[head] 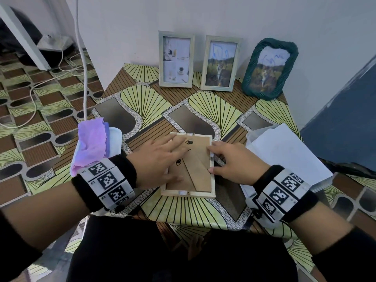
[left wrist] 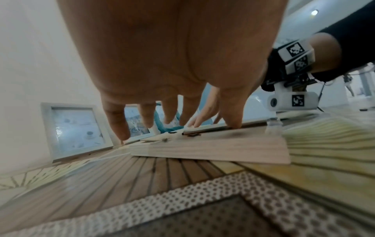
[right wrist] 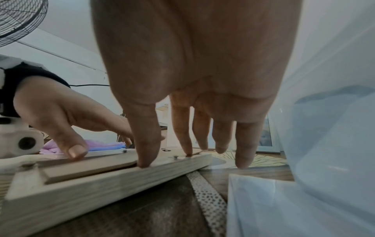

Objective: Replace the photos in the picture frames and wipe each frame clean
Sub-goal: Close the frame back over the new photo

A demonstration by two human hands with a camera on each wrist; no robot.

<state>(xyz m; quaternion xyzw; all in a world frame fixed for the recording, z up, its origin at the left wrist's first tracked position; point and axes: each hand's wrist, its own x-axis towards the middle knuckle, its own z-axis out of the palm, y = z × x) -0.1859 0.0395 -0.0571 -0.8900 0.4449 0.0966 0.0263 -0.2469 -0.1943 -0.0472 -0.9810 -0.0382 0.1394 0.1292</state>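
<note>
frame (head: 189, 165) face down mid worktop (head: 142, 94), backing board in, clips not turned | left grip (head: 160, 159) flat, pressing board | right grip (head: 234, 161) fingertips on frame's right edge, holding nothing | three frames (head: 176, 60) stand behind it | cloth (head: 92, 143) left, unused; wiping remains

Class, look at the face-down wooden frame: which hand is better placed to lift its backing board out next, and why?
Probably the right hand: its fingertips sit at the backing board edge, while the left hand lies flat, steadying the wooden frame.
</note>
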